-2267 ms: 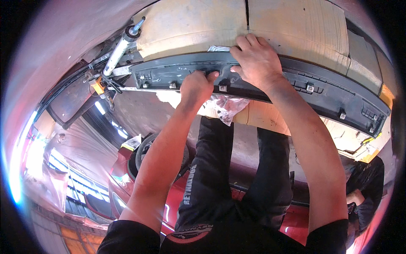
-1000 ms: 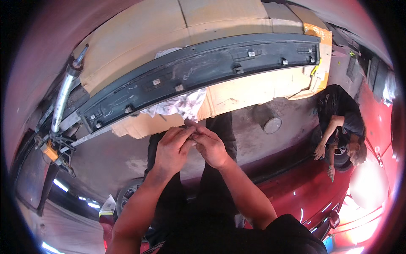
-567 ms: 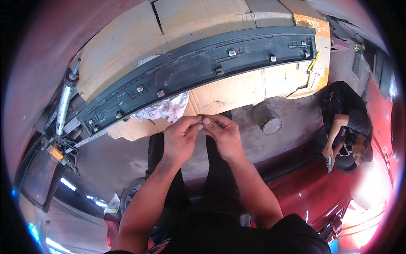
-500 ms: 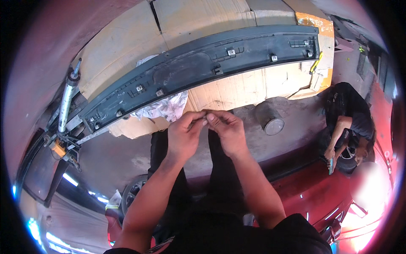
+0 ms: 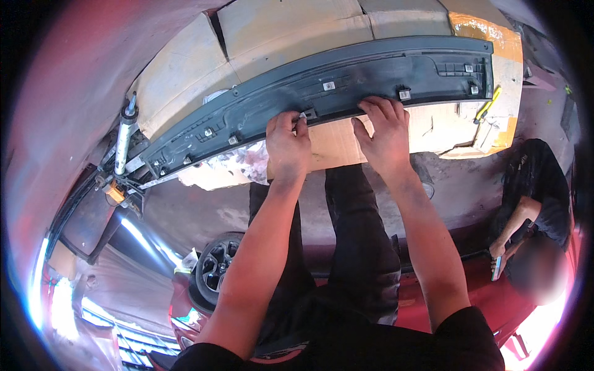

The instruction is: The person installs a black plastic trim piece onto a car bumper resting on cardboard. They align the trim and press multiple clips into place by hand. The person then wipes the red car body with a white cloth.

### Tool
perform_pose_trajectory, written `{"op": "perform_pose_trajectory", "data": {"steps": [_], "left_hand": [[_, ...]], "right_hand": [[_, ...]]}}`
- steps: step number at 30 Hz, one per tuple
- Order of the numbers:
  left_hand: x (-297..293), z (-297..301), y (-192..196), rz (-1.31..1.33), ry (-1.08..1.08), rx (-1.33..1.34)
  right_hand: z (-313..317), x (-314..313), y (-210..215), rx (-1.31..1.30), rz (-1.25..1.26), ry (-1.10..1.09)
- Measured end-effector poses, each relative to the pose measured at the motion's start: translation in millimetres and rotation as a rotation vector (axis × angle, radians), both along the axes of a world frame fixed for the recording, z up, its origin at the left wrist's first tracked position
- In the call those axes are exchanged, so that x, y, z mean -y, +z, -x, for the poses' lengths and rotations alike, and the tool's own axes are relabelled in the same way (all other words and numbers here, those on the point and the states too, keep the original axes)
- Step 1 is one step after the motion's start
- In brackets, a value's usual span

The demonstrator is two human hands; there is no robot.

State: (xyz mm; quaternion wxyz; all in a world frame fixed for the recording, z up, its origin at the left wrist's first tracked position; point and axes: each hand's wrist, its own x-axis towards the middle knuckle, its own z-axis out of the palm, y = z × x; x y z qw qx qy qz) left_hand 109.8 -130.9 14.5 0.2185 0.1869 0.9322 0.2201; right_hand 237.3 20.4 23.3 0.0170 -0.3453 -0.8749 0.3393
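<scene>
A long dark plastic trim panel (image 5: 266,93) lies across cardboard with its ribbed side up, carrying several small square metal clips (image 5: 328,86). At the panel's near edge, my left hand (image 5: 288,145) pinches a small pale clip (image 5: 302,115) between thumb and fingertips, beside a slot in the middle. Farther right, my right hand (image 5: 388,133) rests its fingertips on the same edge, thumb spread away and nothing in its grasp. Another metal clip (image 5: 404,94) sits in the panel just beyond those fingers.
Cardboard (image 5: 346,139) lies under the panel. A yellow utility knife (image 5: 487,105) is at its right end, a caulking gun (image 5: 124,139) at left. Patterned cloth (image 5: 238,164) shows below the panel. A can (image 5: 426,179) stands behind my right forearm. A person (image 5: 532,204) crouches by a red car.
Both hands, which were together in front of me, have moved forward to the panel and apart. My left hand now holds the clip at the edge, and my right fingers touch the panel.
</scene>
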Motion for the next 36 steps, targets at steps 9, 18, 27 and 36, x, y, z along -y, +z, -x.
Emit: {"op": "perform_pose_trajectory", "data": {"steps": [9,18,27,36], "left_hand": [[-3,0,-1,0.031,-0.100,-0.049],[-9,3,10,0.152,-0.140,-0.031],[-61,15,11,0.794,-0.240,0.229],[-73,3,8,0.835,-0.279,0.136]], "right_hand": [[-8,-4,-30,-0.043,0.058,0.022],[-9,-3,-35,-0.058,0.065,0.006],[-12,-1,-43,-0.041,0.016,0.022],[-7,3,-41,-0.083,0.071,-0.051]]}}
